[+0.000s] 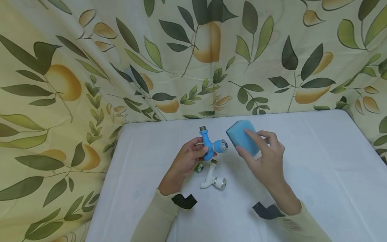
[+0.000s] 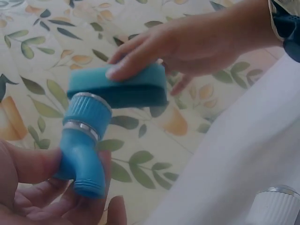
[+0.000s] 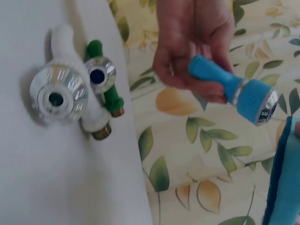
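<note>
My left hand (image 1: 190, 158) grips a blue tap (image 1: 206, 144) by its body, thumb in front. The tap's brass-coloured threaded end points up and its ribbed knob faces right. In my right hand (image 1: 267, 161) is a light blue sponge (image 1: 246, 136) with a darker scouring side, pinched between thumb and fingers. That darker side faces the tap's knob. A gap shows between sponge and knob in the head view and in the right wrist view, where the sponge (image 3: 286, 173) is cut off by the frame edge.
A white tap (image 1: 210, 178) lies on the white-covered table (image 1: 145, 201) below my hands. Beside it is a green tap (image 3: 112, 96), partly hidden by my left hand in the head view. Behind the table hangs a leaf-and-fruit patterned cloth (image 1: 121, 67).
</note>
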### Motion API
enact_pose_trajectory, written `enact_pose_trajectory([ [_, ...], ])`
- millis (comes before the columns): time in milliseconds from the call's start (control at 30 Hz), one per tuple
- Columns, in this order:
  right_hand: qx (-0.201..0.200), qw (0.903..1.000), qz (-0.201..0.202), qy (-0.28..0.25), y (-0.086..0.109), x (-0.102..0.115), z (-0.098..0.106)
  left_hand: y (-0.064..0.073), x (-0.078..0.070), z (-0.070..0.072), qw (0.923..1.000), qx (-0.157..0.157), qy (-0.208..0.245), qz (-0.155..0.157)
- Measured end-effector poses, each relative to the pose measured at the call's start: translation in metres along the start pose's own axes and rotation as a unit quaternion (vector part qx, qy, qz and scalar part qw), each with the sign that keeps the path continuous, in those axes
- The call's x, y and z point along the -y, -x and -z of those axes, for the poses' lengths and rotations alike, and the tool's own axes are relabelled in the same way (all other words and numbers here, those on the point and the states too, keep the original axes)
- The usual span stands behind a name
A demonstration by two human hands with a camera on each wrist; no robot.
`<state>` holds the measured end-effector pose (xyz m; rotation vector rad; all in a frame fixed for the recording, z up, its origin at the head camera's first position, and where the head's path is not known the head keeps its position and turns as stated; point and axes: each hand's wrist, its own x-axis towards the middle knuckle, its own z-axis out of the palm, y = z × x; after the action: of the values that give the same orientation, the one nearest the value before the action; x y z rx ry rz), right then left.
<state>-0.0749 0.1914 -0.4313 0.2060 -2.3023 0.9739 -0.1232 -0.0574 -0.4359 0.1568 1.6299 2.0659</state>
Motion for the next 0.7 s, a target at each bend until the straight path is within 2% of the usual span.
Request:
enact_pose_trajectory([
  [67, 0.021, 0.9989, -0.034, -0.024, 0.002, 0.004, 0.002, -0.001, 0.002, 0.001, 0.9999, 0.008, 0.003, -0.007],
  [133, 0.039, 0.9975, -0.043, -0.04, 0.005, 0.009, 0.002, -0.002, 0.003, 0.002, 0.9998, 0.012, 0.003, -0.016],
  [267, 0.055, 0.997, -0.008, -0.053, 0.009, 0.015, 0.002, -0.003, 0.003, 0.001, 0.9987, 0.025, -0.001, -0.044],
  [367, 0.043, 0.9976, 0.013, -0.053, 0.011, 0.016, 0.001, -0.002, 0.003, 0.0, 0.9974, 0.04, -0.002, -0.061],
  [467, 0.028, 0.9982, 0.005, -0.053, 0.01, 0.013, 0.0, -0.001, 0.003, -0.001, 0.9961, 0.053, -0.001, -0.071],
  [567, 0.031, 0.9978, -0.013, -0.058, 0.011, 0.013, 0.0, -0.001, 0.003, -0.001, 0.9955, 0.055, -0.002, -0.077],
  [700, 0.046, 0.9974, 0.005, -0.055, 0.014, 0.015, -0.001, -0.002, 0.003, -0.002, 0.9956, 0.041, -0.001, -0.084],
])
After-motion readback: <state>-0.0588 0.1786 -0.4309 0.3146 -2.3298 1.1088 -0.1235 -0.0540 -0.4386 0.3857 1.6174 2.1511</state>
